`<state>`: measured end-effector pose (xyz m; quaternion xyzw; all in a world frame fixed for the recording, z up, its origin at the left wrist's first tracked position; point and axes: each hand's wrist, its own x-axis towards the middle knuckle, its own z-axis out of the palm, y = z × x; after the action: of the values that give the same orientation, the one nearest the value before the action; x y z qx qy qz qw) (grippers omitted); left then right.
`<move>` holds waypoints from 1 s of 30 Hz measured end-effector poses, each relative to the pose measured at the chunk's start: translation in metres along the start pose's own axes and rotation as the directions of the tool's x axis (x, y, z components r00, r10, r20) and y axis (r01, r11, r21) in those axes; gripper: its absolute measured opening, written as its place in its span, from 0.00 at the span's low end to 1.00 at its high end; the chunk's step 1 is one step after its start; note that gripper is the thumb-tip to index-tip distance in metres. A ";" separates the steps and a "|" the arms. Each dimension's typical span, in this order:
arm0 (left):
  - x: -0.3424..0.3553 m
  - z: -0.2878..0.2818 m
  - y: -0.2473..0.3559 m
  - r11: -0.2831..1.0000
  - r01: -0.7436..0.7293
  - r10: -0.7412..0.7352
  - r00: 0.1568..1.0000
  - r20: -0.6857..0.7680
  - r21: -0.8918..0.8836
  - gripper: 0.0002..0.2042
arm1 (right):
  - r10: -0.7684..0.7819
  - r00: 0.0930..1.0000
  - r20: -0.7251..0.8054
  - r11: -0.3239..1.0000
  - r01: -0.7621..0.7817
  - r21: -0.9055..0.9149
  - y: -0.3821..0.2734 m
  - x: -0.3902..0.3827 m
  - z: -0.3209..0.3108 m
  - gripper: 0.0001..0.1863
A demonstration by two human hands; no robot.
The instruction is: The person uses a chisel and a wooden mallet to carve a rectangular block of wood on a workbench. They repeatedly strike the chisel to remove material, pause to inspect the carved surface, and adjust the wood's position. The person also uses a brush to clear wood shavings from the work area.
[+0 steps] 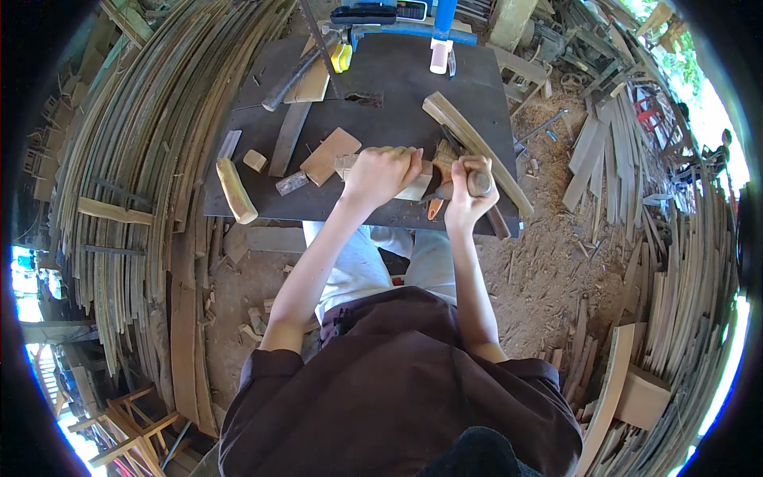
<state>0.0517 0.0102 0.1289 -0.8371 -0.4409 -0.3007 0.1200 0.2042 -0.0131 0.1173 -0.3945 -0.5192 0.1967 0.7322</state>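
Note:
My left hand (pixel 376 172) is closed over a pale wood block (pixel 416 188) near the worktable's front edge. Just right of it, my right hand (pixel 465 199) grips the round wooden handle (pixel 479 182) of a tool; its working end is beside the block and partly hidden. A small orange object (pixel 435 208) lies below, between the hands. A long timber (pixel 471 143) lies diagonally behind my right hand, with a dark bar (pixel 497 222) alongside. A reddish board piece (pixel 329 157) sits left of my left hand.
The dark worktable (pixel 389 122) holds several offcuts (pixel 236 191), a long rod (pixel 294 79), a yellow object (pixel 341 58) and a blue clamp (pixel 392 29) at the back. Stacked wood strips (pixel 135 167) line the left; loose planks (pixel 596 159) lean at right.

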 end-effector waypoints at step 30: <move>0.003 -0.001 -0.001 0.995 0.094 -0.091 0.991 0.103 -0.024 0.16 | 0.003 0.999 -0.033 0.999 -0.001 0.045 -0.004 0.001 -0.003 0.07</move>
<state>0.0514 0.0122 0.1317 -0.8317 -0.4802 -0.2693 0.0713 0.2069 -0.0164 0.1205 -0.3814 -0.5022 0.2028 0.7491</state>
